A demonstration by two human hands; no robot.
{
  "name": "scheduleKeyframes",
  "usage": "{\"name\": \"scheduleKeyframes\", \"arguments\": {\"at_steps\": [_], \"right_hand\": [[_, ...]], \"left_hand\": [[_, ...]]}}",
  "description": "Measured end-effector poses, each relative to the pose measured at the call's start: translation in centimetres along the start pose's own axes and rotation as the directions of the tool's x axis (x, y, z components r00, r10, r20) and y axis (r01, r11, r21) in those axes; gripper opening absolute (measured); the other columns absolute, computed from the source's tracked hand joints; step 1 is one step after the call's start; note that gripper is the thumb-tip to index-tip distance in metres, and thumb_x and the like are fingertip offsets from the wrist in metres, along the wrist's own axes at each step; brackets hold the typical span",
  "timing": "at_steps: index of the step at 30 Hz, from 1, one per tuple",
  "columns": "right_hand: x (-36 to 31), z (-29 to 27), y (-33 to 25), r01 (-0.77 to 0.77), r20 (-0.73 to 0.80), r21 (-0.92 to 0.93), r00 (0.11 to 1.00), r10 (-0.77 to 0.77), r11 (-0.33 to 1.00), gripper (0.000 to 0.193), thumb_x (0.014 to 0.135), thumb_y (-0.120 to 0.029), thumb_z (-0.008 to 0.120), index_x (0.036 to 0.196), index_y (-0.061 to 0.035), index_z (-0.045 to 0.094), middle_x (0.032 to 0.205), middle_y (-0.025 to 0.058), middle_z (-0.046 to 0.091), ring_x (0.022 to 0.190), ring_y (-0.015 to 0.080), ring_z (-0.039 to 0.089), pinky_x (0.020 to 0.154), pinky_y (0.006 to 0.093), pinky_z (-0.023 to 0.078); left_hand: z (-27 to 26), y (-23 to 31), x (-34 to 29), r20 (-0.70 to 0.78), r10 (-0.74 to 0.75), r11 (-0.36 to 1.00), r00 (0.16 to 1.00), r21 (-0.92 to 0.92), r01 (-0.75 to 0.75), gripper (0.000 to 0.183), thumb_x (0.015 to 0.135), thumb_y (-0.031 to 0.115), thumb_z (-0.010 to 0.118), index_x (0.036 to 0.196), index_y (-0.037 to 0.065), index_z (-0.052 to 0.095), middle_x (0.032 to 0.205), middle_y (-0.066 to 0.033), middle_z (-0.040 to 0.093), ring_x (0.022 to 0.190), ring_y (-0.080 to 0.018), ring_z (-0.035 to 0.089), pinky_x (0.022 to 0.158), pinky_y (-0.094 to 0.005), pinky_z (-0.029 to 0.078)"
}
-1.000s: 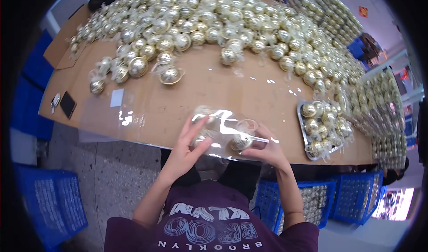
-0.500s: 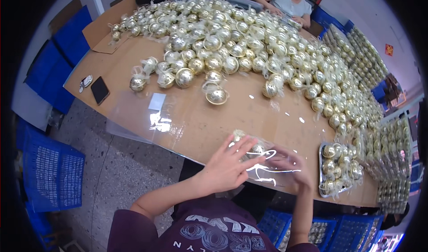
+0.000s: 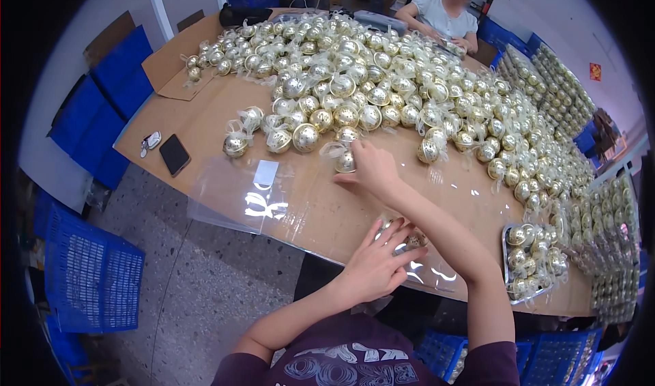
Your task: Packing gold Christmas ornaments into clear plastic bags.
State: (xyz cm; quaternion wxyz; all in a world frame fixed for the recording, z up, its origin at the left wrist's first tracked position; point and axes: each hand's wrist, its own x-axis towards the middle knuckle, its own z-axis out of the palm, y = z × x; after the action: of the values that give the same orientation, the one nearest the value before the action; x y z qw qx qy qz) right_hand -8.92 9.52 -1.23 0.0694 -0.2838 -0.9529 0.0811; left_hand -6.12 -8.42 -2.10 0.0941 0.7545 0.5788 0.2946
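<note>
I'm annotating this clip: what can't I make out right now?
All in head view:
Right hand's grip: whether it is closed on the gold ball ornament; the hand itself hides the contact.
Left hand's grip: how many ornaments lie beneath; fingers and glare on clear plastic hide them.
Blue crates, lower right: bottoms, cut off by the picture's lower edge.

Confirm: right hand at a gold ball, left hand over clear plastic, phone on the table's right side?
Wrong side: the head view shows the phone on the left side of the table. Rest stands: right hand at a gold ball, left hand over clear plastic.
</note>
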Motion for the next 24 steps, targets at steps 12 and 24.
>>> {"name": "scheduleKeyframes", "arguments": {"at_steps": [12,24], "right_hand": [[-21.4,-8.9,11.3,-0.034,0.050,0.995,0.985,0.166,-0.095,0.075,0.072,-0.016,0.079,0.134,-0.0007,0.040,0.119,0.0109,0.054,0.096,0.0231,0.060,0.075,0.0285,0.051],[-31.0,-1.3,13.8,-0.160,0.102,0.978,0.924,0.368,0.131,0.062,0.071,0.007,0.076,0.125,0.0007,0.048,0.120,0.0064,0.053,0.112,0.0173,0.054,0.093,0.0324,0.048]], "left_hand": [[-1.5,0.9,2.0,-0.067,0.049,0.998,0.997,0.040,-0.046,0.024,0.082,0.020,0.059,0.103,0.017,0.070,0.117,-0.0111,0.056,0.112,-0.0267,0.050,0.098,-0.0447,0.034],[1.3,-0.2,5.2,-0.087,-0.045,0.998,0.995,-0.046,0.042,0.027,0.083,0.030,0.066,0.096,0.009,0.055,0.098,-0.0091,0.058,0.102,-0.0266,0.054,0.099,-0.0414,0.034]]}}
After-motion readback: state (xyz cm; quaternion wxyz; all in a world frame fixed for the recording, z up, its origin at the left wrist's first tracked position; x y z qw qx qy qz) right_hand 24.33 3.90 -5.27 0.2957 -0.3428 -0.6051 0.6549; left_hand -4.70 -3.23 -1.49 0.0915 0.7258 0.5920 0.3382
